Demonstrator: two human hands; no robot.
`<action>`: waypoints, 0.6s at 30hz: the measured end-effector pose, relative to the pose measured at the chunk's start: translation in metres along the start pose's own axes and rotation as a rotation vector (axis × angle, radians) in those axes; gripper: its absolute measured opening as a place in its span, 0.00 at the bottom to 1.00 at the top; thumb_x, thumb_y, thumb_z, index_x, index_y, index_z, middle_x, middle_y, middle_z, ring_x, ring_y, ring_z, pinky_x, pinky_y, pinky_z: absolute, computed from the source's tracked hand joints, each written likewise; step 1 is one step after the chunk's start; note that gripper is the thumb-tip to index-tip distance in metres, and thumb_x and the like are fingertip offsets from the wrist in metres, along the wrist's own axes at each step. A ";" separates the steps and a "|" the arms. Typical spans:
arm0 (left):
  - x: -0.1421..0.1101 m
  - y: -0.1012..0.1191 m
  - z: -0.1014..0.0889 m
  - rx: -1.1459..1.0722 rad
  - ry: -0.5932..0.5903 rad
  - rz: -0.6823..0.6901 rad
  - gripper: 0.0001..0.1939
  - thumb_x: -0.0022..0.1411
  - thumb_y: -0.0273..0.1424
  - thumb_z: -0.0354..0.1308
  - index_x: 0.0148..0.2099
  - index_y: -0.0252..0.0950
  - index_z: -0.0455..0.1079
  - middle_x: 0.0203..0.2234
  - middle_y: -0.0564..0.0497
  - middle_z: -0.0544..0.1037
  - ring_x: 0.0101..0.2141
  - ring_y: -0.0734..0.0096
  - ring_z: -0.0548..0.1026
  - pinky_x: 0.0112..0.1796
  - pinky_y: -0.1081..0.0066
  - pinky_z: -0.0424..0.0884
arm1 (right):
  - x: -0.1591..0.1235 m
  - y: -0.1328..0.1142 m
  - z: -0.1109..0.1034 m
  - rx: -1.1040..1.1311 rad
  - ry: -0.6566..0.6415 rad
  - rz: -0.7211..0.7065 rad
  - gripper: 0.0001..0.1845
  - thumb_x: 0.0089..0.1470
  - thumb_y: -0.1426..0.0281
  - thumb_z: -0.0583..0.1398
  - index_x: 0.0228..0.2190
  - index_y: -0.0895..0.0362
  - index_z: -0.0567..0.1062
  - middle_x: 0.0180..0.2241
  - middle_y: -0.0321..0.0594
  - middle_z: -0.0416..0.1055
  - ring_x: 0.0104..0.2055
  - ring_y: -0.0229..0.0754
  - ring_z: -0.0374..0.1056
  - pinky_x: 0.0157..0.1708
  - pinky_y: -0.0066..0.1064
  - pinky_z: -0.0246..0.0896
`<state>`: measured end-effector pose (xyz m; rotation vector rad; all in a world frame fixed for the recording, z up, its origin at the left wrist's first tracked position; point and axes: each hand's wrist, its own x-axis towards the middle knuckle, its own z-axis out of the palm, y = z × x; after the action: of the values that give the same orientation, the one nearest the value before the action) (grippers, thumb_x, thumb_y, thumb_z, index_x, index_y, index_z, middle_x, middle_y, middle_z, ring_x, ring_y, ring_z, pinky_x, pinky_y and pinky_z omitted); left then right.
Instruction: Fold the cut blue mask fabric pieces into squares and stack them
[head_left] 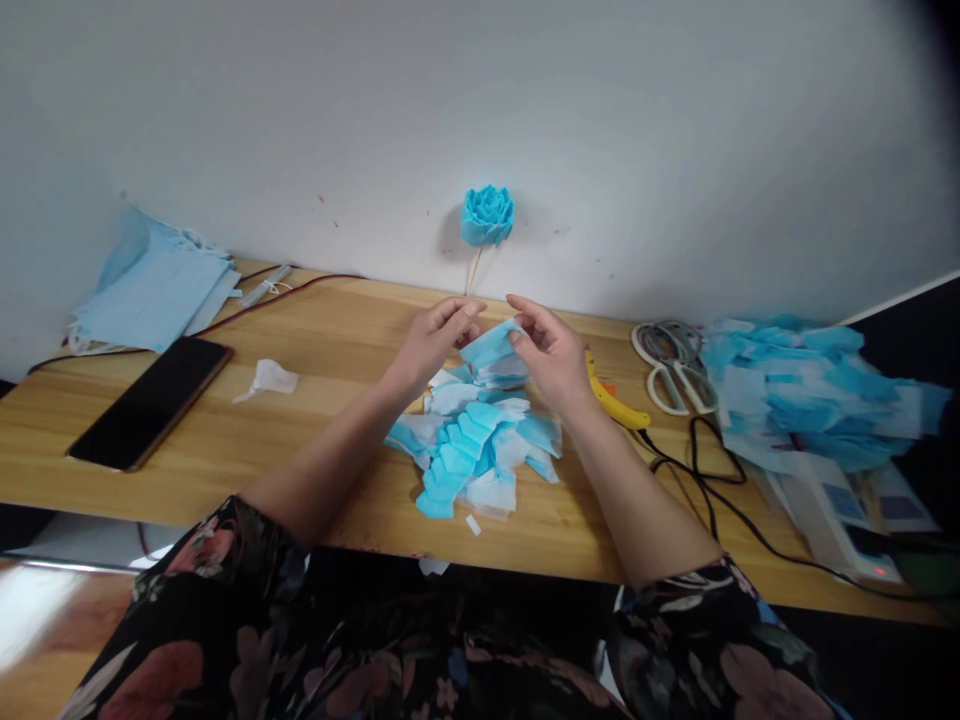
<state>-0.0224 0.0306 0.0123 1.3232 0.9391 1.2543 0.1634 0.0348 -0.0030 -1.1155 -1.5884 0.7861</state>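
My right hand [551, 350] pinches a small blue piece of mask fabric [489, 345] under its thumb, with the index finger stretched out above. At the piece's other end is my left hand [442, 335], its thumb and fingers drawn together; whether anything is between them is hidden. Below both hands lies a loose heap of blue and white fabric pieces [495, 470], several of them with wavy folded edges. Behind the hands, a blue fabric rose [487, 215] on a thin stick stem leans against the wall.
Folded face masks [154, 285] and a phone [150, 405] lie at left, near a white scrap [270, 380]. On the right are a yellow glue gun [619, 402], scissors [679, 385], black cables [705, 480], a large fabric pile [810, 390] and a power strip [840, 530] with a red light.
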 end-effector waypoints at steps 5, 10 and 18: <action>0.001 -0.004 -0.001 0.000 -0.081 -0.067 0.18 0.55 0.44 0.67 0.38 0.33 0.75 0.32 0.51 0.78 0.34 0.72 0.74 0.37 0.73 0.69 | 0.004 0.006 -0.002 0.085 0.042 0.055 0.25 0.53 0.61 0.63 0.53 0.50 0.77 0.39 0.38 0.75 0.39 0.43 0.71 0.43 0.38 0.69; 0.006 -0.011 -0.003 0.019 -0.006 -0.056 0.13 0.52 0.39 0.66 0.31 0.34 0.72 0.26 0.54 0.74 0.29 0.75 0.70 0.35 0.73 0.67 | 0.002 -0.007 -0.004 0.176 -0.003 0.121 0.22 0.52 0.58 0.65 0.47 0.51 0.80 0.42 0.38 0.78 0.44 0.44 0.72 0.46 0.36 0.67; 0.001 -0.006 0.000 0.192 -0.060 -0.041 0.10 0.56 0.36 0.63 0.31 0.34 0.71 0.25 0.54 0.74 0.27 0.76 0.68 0.30 0.75 0.63 | 0.000 -0.010 -0.006 0.074 -0.067 0.121 0.15 0.51 0.55 0.66 0.34 0.54 0.79 0.25 0.31 0.69 0.28 0.36 0.61 0.29 0.29 0.57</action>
<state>-0.0221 0.0326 0.0069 1.4746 1.0593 1.1085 0.1658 0.0312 0.0080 -1.1499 -1.5449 0.9634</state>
